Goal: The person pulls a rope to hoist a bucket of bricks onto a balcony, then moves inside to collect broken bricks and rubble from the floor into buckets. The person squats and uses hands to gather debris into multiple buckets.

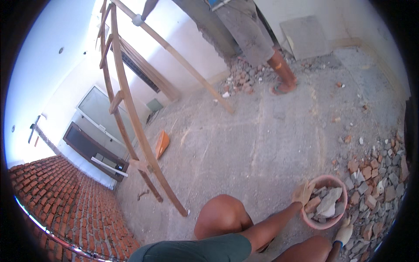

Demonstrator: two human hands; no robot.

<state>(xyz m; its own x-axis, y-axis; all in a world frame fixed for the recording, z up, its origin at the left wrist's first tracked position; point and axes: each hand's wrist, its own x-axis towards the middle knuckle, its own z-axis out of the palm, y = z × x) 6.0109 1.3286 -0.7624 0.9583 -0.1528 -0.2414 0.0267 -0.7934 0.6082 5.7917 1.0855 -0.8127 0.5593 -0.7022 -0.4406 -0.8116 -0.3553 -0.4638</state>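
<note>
A round pinkish bucket (322, 225) stands on the floor at the lower right, holding broken masonry chunks (328, 203). My left hand (302, 192), in a pale glove, grips the bucket's left rim. My right hand (345, 232), gloved too, is low beside the bucket's right side, at the edge of a heap of rubble (371, 201). Its fingers are too small and partly hidden to show whether they hold anything. The heap is made of grey and reddish brick pieces.
A wooden ladder (124, 100) stands left of centre. Beyond it, another person (283, 72) stands by more rubble (244, 74), a gloved hand on a long pole (187, 63). An orange pan (162, 144) rests on the floor. A brick wall (65, 201) bounds the left.
</note>
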